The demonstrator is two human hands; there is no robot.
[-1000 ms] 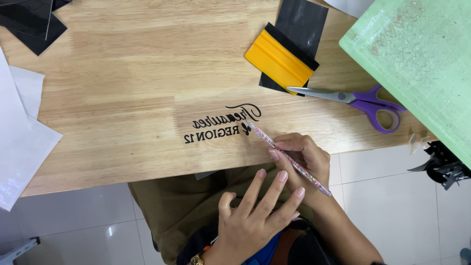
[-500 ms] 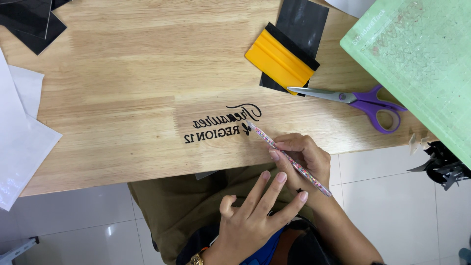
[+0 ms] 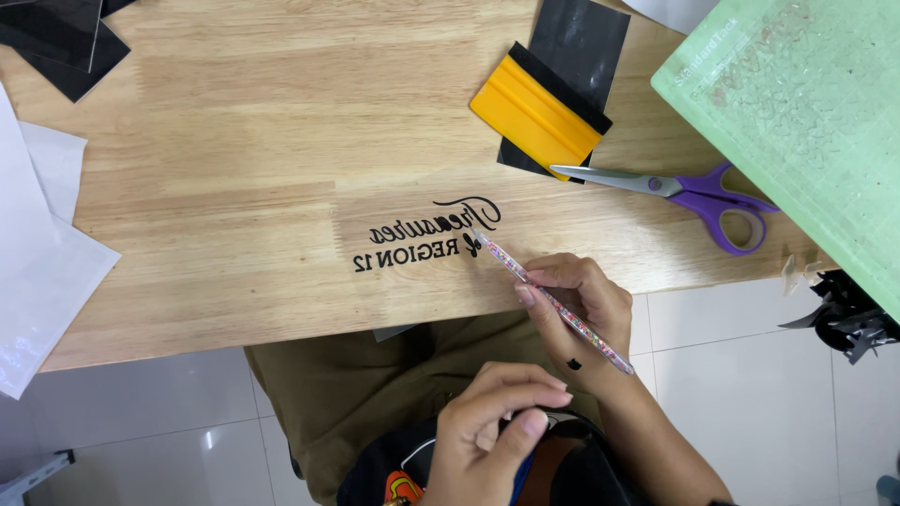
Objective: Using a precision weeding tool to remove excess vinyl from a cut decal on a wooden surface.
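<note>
From the head camera, the right hand (image 3: 577,305) grips a thin pen-like tool (image 3: 551,300), whose tip touches the black lettering (image 3: 427,236) stuck on the wooden table (image 3: 234,141). The left hand (image 3: 492,426) hovers over the lap at six o'clock from the lettering, fingers curled with the tips pinched together; whether they hold anything, I cannot tell. A yellow scraper (image 3: 534,108) lies at one o'clock, purple scissors (image 3: 694,195) at three, and a green cutting mat (image 3: 806,112) beyond them.

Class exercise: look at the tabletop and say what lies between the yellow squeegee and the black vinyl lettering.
Nothing: in the head view the stretch from the yellow squeegee down to the black vinyl lettering is bare wooden table.
</note>
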